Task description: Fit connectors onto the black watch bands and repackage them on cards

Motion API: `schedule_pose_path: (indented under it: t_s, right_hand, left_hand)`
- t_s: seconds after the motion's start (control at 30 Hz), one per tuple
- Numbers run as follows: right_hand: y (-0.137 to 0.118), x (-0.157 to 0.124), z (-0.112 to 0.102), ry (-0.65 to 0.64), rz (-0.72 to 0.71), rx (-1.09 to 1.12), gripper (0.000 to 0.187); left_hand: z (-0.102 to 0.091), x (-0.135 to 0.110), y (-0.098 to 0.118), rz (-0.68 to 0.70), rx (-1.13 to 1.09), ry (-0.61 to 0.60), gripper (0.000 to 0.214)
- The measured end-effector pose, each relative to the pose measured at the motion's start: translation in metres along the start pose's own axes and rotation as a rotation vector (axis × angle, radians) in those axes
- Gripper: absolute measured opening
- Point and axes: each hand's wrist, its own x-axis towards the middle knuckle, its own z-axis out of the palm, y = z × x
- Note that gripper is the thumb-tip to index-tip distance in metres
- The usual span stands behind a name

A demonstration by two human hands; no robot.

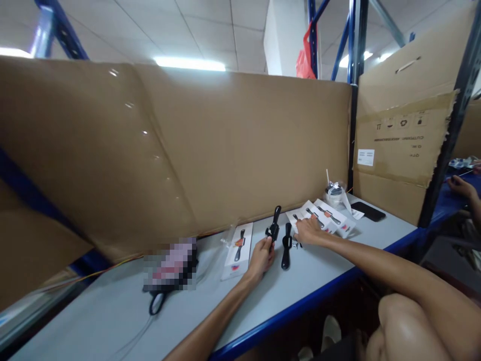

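My left hand (262, 257) is closed around the lower end of a black watch strap (274, 225) that stands up from the grey table (112, 321). A second black strap (286, 244) lies flat just to its right. My right hand (308, 231) rests with fingers down on a fan of white product boxes (326, 215) that picture a watch. Whether it grips one I cannot tell. Another white box (238, 248) lies left of my left hand.
A tall cardboard wall (169, 150) backs the table. A blurred pink-and-black item (171, 268) lies at the left. A clear plastic cup (334, 193) and a black phone (368, 211) sit at the back right. Another person's hand (463, 187) rests on the blue surface far right.
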Motion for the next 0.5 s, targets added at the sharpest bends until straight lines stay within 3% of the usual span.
schedule_pose_path:
  t_s: [0.27,0.5]
  right_hand:
    - [0.014,-0.003,-0.009,0.028,0.019,-0.087,0.033]
    - [0.021,-0.008,-0.006,0.074,-0.081,-0.211,0.031]
  left_hand:
    - [0.004,-0.001,0.003,-0.022,-0.023,0.01,0.043]
    - [0.006,-0.005,0.012,-0.045,-0.075,0.007,0.036]
